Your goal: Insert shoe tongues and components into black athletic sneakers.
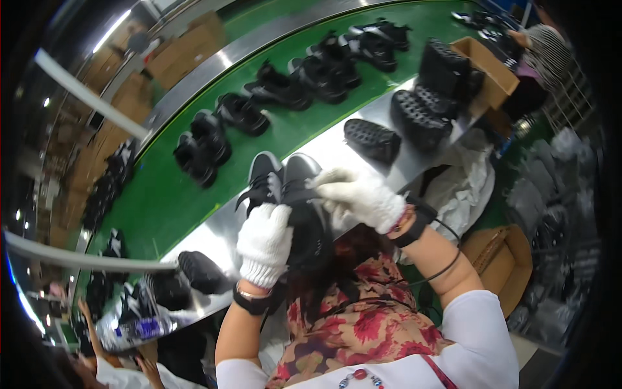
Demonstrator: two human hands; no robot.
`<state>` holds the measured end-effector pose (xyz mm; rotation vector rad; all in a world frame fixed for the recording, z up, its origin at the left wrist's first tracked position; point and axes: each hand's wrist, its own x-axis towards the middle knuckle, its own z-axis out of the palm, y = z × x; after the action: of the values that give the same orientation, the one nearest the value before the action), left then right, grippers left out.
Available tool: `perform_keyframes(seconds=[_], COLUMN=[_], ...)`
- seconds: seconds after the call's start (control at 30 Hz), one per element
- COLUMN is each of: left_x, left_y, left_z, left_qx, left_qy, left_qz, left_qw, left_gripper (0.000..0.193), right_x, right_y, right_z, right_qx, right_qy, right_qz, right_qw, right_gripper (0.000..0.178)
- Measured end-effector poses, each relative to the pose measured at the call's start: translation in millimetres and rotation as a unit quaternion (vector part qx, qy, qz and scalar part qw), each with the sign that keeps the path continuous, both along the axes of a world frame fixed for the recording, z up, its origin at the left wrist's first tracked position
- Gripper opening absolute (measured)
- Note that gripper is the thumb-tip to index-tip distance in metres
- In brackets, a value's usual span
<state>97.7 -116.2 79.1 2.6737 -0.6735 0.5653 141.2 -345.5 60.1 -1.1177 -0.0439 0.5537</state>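
Holding: the left hand (pixel 264 243), in a white knitted cotton glove, closes its fingers around the heel end of a pair of black-and-grey fabric sports shoes (pixel 288 194), gripping them from below.
Right hand: the right hand (pixel 359 194), also in a white knitted glove, lies curled over the upper of the shoe on the right; its fingers are bent onto the lacing area, though how tightly they pinch cannot be told.
Location: the pair is lifted in front of the person's chest, above the near edge of the polished steel bench strip (pixel 227 223) that borders the green conveyor belt (pixel 175 194).
Orientation: toes point up and away from the person, toward the belt; heels point down toward the floral-print apron (pixel 363 321).
Long axis: runs near-to-far, tilted slightly left at the toe end; the two shoes lie side by side, touching.
Risk, slip: one hand carries both heels, so one shoe could probably slide free and drop onto the bench.
Risk, snag: the black cord (pixel 440 269) on the right forearm hangs loose and could catch on a shoe.
Risk, collision: black moulded shoe soles (pixel 372 139) rest just beyond on the bench and could be knocked by a forward swing.
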Motion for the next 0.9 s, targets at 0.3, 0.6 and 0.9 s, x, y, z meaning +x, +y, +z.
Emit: perform_keyframes(seconds=[0.3,0.6,0.9], left_x=[-4,-3,-26], left_y=[9,7,15], left_z=[-8,-8,5], left_qx=[-0.012,-0.028,-0.101], left_qy=[0.012,-0.004,-0.092], left_qz=[0.039,0.077,0.007], left_qw=[0.999,0.997,0.991], left_gripper=[0.026,0.026,0.027], right_x=[-31,-46,-10], right_y=[11,28,38], right_z=[-25,-34,-35], right_qx=[-0.031,-0.250,-0.466], right_qy=[0.020,-0.154,-0.501], right_qz=[-0.034,-0.054,-0.083], right_qw=[0.999,0.954,0.724], right_gripper=[0.017,0.030,0.042])
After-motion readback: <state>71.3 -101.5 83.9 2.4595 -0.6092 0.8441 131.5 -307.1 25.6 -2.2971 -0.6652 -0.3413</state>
